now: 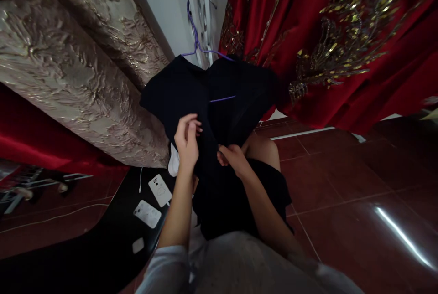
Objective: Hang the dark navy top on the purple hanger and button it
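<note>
A black garment (212,98) hangs on a purple hanger (196,45) in front of me and drapes down over my lap. My left hand (186,141) is raised against the cloth's front, fingers curled in a pinch on the fabric. My right hand (232,157) sits just to its right, fingers closed on a fold of the same black garment. Both hands are close together near the garment's middle. A bare knee (265,148) shows behind the cloth.
Two white phones (159,190) (147,214) and a small white item (138,245) lie on a black surface (102,248) at lower left. A gold brocade garment (68,57) hangs left, a red sequined one (342,34) right. Red floor tiles (359,193) spread right.
</note>
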`<state>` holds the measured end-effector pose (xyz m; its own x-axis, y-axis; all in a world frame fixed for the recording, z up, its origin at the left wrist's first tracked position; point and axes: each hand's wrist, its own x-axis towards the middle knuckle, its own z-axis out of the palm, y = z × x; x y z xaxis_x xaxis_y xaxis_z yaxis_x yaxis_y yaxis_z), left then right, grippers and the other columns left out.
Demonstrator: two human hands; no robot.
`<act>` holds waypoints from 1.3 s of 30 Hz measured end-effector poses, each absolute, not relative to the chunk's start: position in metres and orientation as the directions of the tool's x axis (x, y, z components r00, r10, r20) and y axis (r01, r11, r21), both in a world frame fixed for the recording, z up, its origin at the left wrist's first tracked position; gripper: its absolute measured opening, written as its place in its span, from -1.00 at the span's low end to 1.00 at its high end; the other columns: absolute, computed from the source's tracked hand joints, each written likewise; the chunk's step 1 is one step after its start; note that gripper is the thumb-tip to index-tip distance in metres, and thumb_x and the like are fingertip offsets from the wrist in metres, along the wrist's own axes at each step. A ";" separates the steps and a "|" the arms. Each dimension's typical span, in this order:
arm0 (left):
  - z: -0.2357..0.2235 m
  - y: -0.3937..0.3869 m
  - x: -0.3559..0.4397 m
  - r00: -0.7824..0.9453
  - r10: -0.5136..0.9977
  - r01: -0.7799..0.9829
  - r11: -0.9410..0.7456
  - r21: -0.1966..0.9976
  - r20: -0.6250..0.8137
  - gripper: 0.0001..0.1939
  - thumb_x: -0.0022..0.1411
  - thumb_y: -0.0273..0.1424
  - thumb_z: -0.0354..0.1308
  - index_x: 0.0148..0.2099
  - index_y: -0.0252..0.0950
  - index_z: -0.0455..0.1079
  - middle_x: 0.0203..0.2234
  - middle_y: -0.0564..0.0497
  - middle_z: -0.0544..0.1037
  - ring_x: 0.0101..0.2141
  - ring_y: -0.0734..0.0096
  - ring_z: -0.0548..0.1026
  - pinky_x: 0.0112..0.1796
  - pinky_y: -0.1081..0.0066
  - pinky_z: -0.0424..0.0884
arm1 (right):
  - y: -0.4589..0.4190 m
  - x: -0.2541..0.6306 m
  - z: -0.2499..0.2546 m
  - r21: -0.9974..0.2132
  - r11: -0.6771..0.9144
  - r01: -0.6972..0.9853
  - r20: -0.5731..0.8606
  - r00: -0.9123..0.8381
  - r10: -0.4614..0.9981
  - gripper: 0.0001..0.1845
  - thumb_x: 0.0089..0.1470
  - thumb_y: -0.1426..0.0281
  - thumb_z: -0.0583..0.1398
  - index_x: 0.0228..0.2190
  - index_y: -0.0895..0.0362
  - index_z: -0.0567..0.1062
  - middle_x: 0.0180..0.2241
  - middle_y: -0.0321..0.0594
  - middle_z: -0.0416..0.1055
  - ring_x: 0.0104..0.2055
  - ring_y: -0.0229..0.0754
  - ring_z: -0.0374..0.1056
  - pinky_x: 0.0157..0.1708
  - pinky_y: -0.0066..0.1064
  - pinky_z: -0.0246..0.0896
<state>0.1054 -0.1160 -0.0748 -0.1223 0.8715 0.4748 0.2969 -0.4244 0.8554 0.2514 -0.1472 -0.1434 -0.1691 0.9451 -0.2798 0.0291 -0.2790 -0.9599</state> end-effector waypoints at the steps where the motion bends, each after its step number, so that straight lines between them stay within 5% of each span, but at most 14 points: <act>1: -0.087 -0.123 0.107 -0.128 0.880 0.277 -0.410 0.869 0.457 -0.70 0.45 -0.21 -0.04 0.06 -0.21 0.37 -0.21 -0.07 0.53 -0.30 0.36 0.54 -0.26 0.37 0.48 | -0.155 0.252 -0.146 -0.964 -0.265 -0.024 -0.262 -0.098 0.960 -0.53 0.17 0.10 0.11 -0.62 0.13 0.38 -0.69 -0.26 0.35 -0.66 -0.34 0.19 -0.62 -0.49 0.01; 4: -0.122 -0.148 0.115 -0.047 0.931 0.205 -0.346 0.916 0.362 -0.82 0.28 -0.40 0.06 -0.09 -0.24 0.41 -0.21 -0.09 0.54 -0.17 0.29 0.55 -0.10 0.32 0.50 | -0.168 0.251 -0.147 -0.975 -0.156 -0.157 -0.170 0.078 0.982 -0.40 0.10 -0.07 0.20 -0.69 0.11 0.26 -0.74 -0.34 0.20 -0.69 -0.39 0.06 -0.61 -0.47 -0.06; 8: -0.148 -0.168 0.129 0.100 0.953 0.114 -0.296 0.948 0.285 -0.79 0.21 -0.46 0.14 -0.08 -0.22 0.43 -0.22 -0.05 0.56 -0.12 0.27 0.56 0.03 0.25 0.47 | -0.169 0.251 -0.134 -0.981 -0.053 -0.186 -0.067 0.066 0.996 -0.43 0.06 -0.06 0.27 -0.64 0.15 0.43 -0.71 -0.31 0.27 -0.67 -0.38 0.10 -0.60 -0.46 -0.05; 13: -0.155 -0.163 0.146 -0.098 0.964 0.027 -0.245 0.969 0.246 -0.90 0.26 -0.32 0.19 -0.28 -0.24 0.39 -0.38 -0.03 0.53 -0.29 0.29 0.56 -0.14 0.24 0.54 | -0.161 0.258 -0.109 -0.983 -0.078 -0.166 -0.067 -0.070 0.995 -0.51 0.06 -0.01 0.26 -0.57 0.18 0.52 -0.68 -0.29 0.34 -0.67 -0.38 0.11 -0.62 -0.46 -0.05; 23: -0.165 -0.164 0.156 -0.221 0.911 -0.033 -0.364 0.931 0.348 -0.88 0.27 -0.35 0.25 -0.20 -0.31 0.50 -0.33 -0.05 0.56 -0.31 0.35 0.58 -0.23 0.36 0.54 | -0.156 0.261 -0.096 -0.958 -0.108 -0.266 -0.092 -0.070 0.993 -0.55 -0.06 0.05 0.35 -0.57 0.21 0.53 -0.68 -0.28 0.35 -0.69 -0.42 0.08 -0.66 -0.50 -0.14; 28: -0.179 -0.159 0.165 -0.255 0.894 0.042 -0.369 0.928 0.367 -0.91 0.27 -0.39 0.28 -0.25 -0.31 0.49 -0.39 0.01 0.50 -0.35 0.42 0.53 -0.28 0.44 0.49 | -0.119 0.261 -0.033 -0.943 0.158 -0.294 0.152 0.046 0.987 -0.62 0.03 0.10 0.36 -0.49 0.19 0.56 -0.64 -0.30 0.38 -0.68 -0.45 0.07 -0.67 -0.53 -0.16; 33: -0.176 -0.158 0.174 -0.078 0.893 0.199 -0.421 0.885 0.442 -0.91 0.31 -0.46 0.22 -0.30 -0.30 0.44 -0.42 0.02 0.47 -0.36 0.43 0.48 -0.31 0.43 0.44 | -0.078 0.258 0.036 -0.888 0.246 -0.389 0.207 0.140 0.968 -0.56 0.19 0.09 0.30 -0.50 0.19 0.51 -0.61 -0.32 0.37 -0.68 -0.48 0.04 -0.69 -0.54 -0.25; 36: -0.152 -0.151 0.162 0.194 0.890 0.292 -0.454 0.841 0.413 -0.91 0.27 -0.51 0.23 -0.32 -0.30 0.44 -0.44 0.03 0.50 -0.39 0.42 0.49 -0.32 0.42 0.45 | -0.073 0.261 0.039 -0.860 0.278 -0.428 0.236 0.149 0.960 -0.56 0.22 0.07 0.27 -0.47 0.18 0.52 -0.60 -0.30 0.39 -0.68 -0.45 0.06 -0.70 -0.51 -0.22; 39: -0.102 -0.133 0.139 0.358 0.814 0.291 -0.562 0.774 0.457 -0.85 0.26 -0.50 0.28 -0.10 -0.28 0.50 -0.27 -0.02 0.59 -0.29 0.38 0.56 -0.23 0.39 0.51 | -0.077 0.266 0.028 -0.876 0.314 -0.367 0.298 0.100 0.949 -0.56 0.19 0.03 0.29 -0.44 0.16 0.55 -0.61 -0.31 0.38 -0.68 -0.43 0.08 -0.70 -0.52 -0.20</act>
<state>0.1387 -0.1328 -0.1022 0.3581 0.8143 0.4567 0.2913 -0.5622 0.7740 0.2664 -0.0768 0.0282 0.1004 0.9492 0.2983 -0.3667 0.3140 -0.8757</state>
